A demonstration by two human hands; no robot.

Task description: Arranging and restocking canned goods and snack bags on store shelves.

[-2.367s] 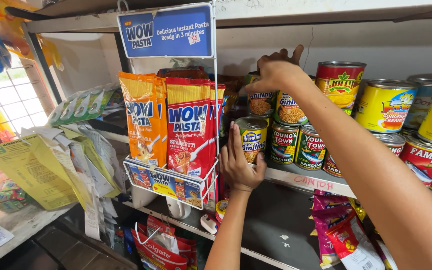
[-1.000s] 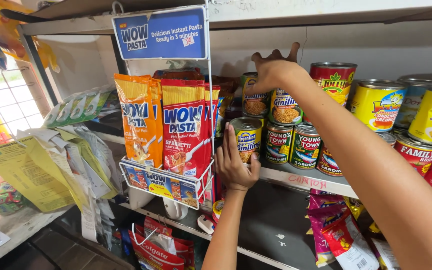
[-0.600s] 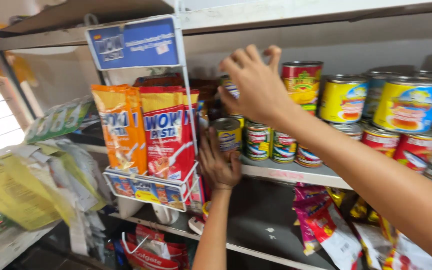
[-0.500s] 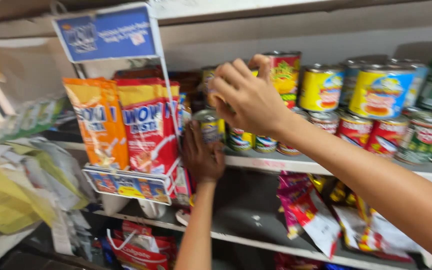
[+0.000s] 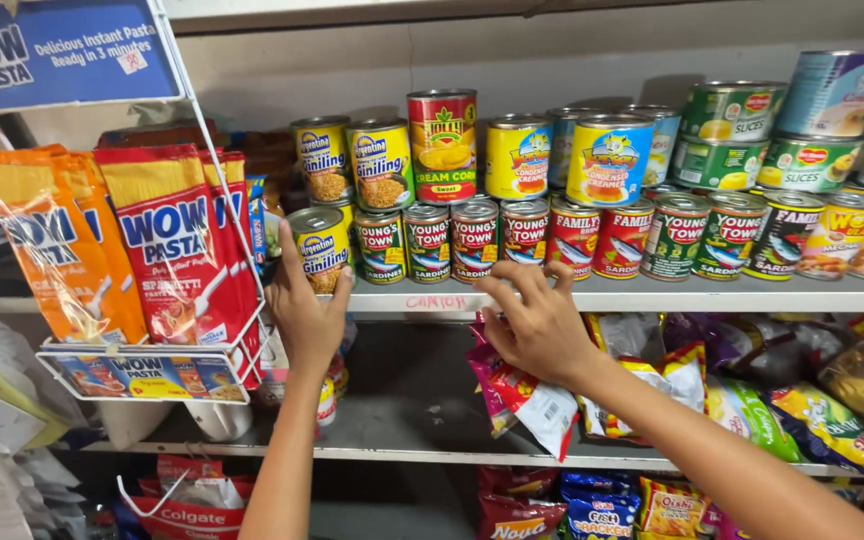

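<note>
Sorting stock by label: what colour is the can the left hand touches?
In the head view, the can under the left hand has a yellow label with a blue band.

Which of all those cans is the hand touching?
The yellow can at the far left of the bottom row. The left hand cups it from below. The other cans stand untouched; the right hand is at the shelf edge.

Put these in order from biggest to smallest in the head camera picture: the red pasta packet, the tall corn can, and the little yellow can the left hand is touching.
1. red pasta packet, clearly biggest, though it hangs nearer the camera.
2. tall corn can.
3. little yellow can by the left hand, smallest.
</note>
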